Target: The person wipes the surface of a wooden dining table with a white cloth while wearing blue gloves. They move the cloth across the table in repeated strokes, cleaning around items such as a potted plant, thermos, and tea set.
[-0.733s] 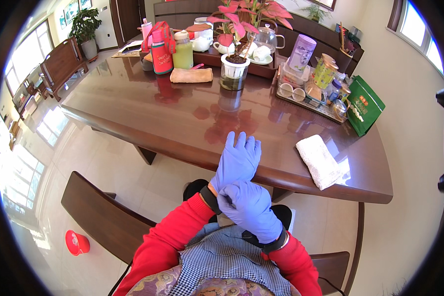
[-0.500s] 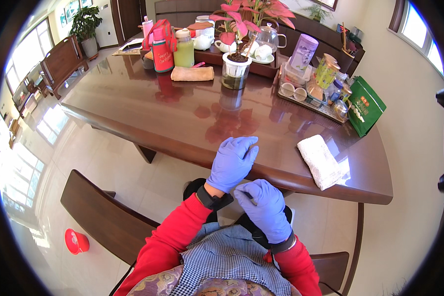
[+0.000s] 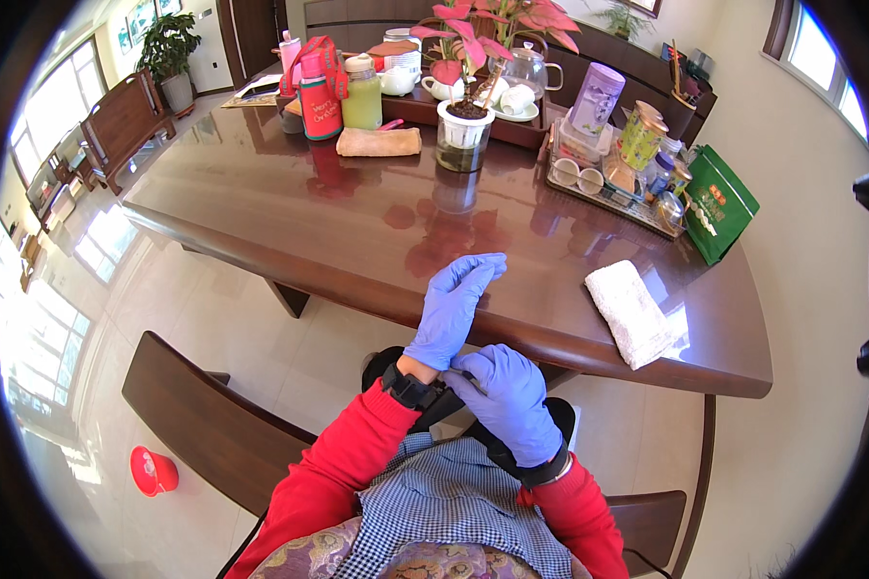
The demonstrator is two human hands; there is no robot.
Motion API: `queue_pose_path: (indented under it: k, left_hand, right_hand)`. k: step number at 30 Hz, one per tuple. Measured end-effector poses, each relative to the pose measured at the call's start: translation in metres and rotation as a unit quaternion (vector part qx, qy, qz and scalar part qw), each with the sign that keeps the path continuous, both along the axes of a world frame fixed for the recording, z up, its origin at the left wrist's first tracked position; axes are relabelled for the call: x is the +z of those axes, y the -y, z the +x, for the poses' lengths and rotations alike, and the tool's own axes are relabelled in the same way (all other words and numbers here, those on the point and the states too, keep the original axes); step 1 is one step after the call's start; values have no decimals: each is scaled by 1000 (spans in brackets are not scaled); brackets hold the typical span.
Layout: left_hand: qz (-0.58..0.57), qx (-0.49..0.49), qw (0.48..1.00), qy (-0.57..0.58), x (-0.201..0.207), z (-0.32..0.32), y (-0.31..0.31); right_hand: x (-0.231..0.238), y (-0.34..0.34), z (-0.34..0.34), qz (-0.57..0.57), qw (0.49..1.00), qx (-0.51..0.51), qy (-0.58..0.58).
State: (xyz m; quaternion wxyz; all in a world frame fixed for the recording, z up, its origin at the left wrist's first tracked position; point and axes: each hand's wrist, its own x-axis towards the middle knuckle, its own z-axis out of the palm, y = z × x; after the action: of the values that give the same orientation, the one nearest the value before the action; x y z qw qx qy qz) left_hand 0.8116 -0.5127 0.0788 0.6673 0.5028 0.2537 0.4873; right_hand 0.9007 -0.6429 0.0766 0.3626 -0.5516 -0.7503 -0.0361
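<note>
Purple-blue gloves cover both my hands. Over the near table edge, my left hand (image 3: pixel 451 307) has its fingers stretched out and holds nothing. My right hand (image 3: pixel 512 400) is closed at the left wrist, its thumb and fingertips pinching the edge of the left glove's cuff (image 3: pixel 436 353). Just below that cuff, a black wristband (image 3: pixel 407 390) circles my left wrist, with a little bare skin between them. Another dark band (image 3: pixel 546 467) sits on my right wrist. Right of my hands, a folded white cloth (image 3: pixel 630 314) lies near the table's edge.
On the dark wooden table (image 3: pixel 309 222) stand a pink-leaved potted plant (image 3: pixel 462 125), a rolled tan cloth (image 3: pixel 378 143), bottles, a tea tray and a tray of jars (image 3: pixel 608 188). A green pouch (image 3: pixel 719 205) leans at right. A bench (image 3: pixel 203 425) and red bucket (image 3: pixel 154 471) are lower left.
My right hand has moved up and left to the left wrist, its fingertips now at the glove's cuff. My left hand has turned, its fingers straighter.
</note>
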Motion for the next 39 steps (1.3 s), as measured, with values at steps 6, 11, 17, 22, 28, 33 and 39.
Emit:
queue_pose_path:
  k: [6,11,17,22,28,33,39]
  left_hand:
    - [9,-18,1000,8,-2,-1,-3]
    - [-12,-13,1000,-6,3,-1,-2]
    - [-29,-11,999,8,4,-8,-11]
    - [97,73,986,-111,-3,-17,-11]
    - [482,207,758,-387,-22,-44,-16]
    - [532,200,663,-487,-33,-46,-12]
    - [532,204,638,-518,-35,-44,-7]
  right_hand:
    - [5,-5,-3,20,999,-17,30]
    - [18,-5,9,-101,990,64,-79]
    - [30,10,44,-29,997,-31,-66]
    - [33,27,106,74,985,-147,59]
    - [26,48,181,-98,942,-296,121]
    - [13,20,205,-155,940,-292,89]
    - [1,-17,152,-107,971,-169,133]
